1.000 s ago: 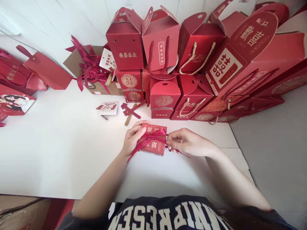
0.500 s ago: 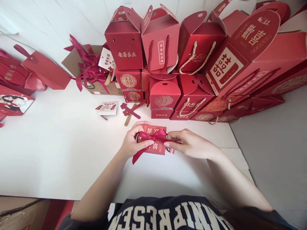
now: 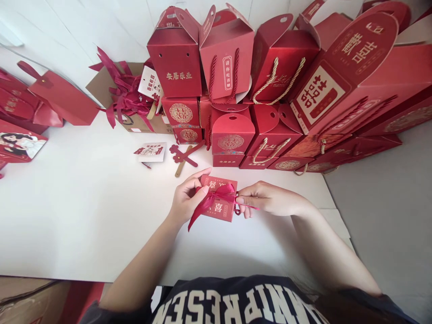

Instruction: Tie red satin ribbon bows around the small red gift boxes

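A small red box (image 3: 219, 212) with pale lettering is held just above the white table, in front of my body. Across its top lies a crimson ribbon bow (image 3: 221, 192), one tail hanging over the near left side. My left hand (image 3: 187, 195) grips the box's left side, its thumb on top by the ribbon. At the right side, my right hand (image 3: 266, 199) pinches a ribbon end between thumb and fingers. A dark red cord shows beside the box under the right fingers.
Stacked red gift boxes (image 3: 232, 130) line the back and right of the white table (image 3: 84, 202). A cardboard box (image 3: 148, 123) of ribbons stands back left. Nearer lie a white card (image 3: 153, 152) and crossed strips (image 3: 185, 157). More red bags (image 3: 67, 101) stand far left.
The ribbon has shifted on the box, with the bow pulled more to the right. My left thumb has moved up and back, and my right hand has changed its pinch on the ribbon.
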The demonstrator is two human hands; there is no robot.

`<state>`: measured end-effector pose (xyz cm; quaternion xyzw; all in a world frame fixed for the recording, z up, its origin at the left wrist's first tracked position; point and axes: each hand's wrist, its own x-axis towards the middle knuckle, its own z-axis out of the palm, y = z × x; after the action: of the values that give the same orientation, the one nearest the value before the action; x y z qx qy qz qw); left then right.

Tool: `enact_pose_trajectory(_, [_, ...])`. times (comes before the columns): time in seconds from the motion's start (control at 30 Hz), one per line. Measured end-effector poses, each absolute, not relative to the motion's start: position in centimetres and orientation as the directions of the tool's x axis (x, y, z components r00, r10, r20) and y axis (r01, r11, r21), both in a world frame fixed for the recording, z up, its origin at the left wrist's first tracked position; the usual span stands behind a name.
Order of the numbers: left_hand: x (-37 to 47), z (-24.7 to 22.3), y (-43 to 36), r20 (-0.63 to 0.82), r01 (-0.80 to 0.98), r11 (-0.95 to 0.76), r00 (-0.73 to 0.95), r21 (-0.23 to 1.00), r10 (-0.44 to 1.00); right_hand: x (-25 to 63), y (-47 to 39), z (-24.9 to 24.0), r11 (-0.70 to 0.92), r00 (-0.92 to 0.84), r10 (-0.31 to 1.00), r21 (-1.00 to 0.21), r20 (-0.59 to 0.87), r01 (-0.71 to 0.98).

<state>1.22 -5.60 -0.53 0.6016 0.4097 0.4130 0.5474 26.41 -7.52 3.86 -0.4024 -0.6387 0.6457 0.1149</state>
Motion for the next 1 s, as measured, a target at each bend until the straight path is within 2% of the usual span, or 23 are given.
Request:
enact_pose_trajectory(0.13, [1.4, -0.4, -5.8, -0.012, -0.007, 0.015, 0.337, 1.0, 0.942, 26.8, -7.4, 4.3, -0.129, -0.651, 0.669, -0.919, -0.359, 0.374])
enact_pose_trajectory(0.3, [1.7, -0.5, -5.7, -0.113, -0.194, 0.188, 0.344, 0.963, 0.932, 26.8, -7.4, 4.3, -0.088, -0.699, 0.627, -0.923, -0.344, 0.375])
enact_pose_trajectory(0.43, [1.9, -0.6, -5.7, -0.084, -0.298, 0.19, 0.335, 0.935, 0.938, 27.0, -7.4, 4.5, -0.044, -0.742, 0.588, -0.929, -0.321, 0.367])
enact_pose_trajectory(0.53, [1.5, -0.5, -5.6, -0.06, -0.229, 0.151, 0.358, 0.962, 0.932, 27.8, -7.4, 5.0, 0.008, -0.718, 0.603, -0.898, -0.347, 0.44])
enact_pose_trajectory(0.63, [0.9, -0.4, -5.3, -0.032, -0.126, 0.092, 0.413, 0.988, 0.91, 28.4, -7.4, 5.3, 0.029, -0.592, 0.727, -0.846, -0.348, 0.533])
enact_pose_trajectory(0.8, [0.2, -0.4, -4.9, 0.025, -0.002, -0.027, 0.482, 1.0, 0.876, 27.4, -7.4, 5.1, 0.058, -0.4, 0.898, -0.851, -0.184, 0.522])
enact_pose_trajectory(0.93, [0.3, -0.5, -4.9, 0.018, 0.005, -0.024, 0.488, 1.0, 0.873, 25.7, -7.7, 4.5, 0.196, -0.386, 0.923, -0.851, -0.008, 0.488])
enact_pose_trajectory(1.0, [0.4, -0.5, -5.0, 0.007, -0.008, -0.004, 0.494, 1.0, 0.869, 25.1, -7.8, 4.1, 0.214, -0.402, 0.915, -0.868, 0.017, 0.449])
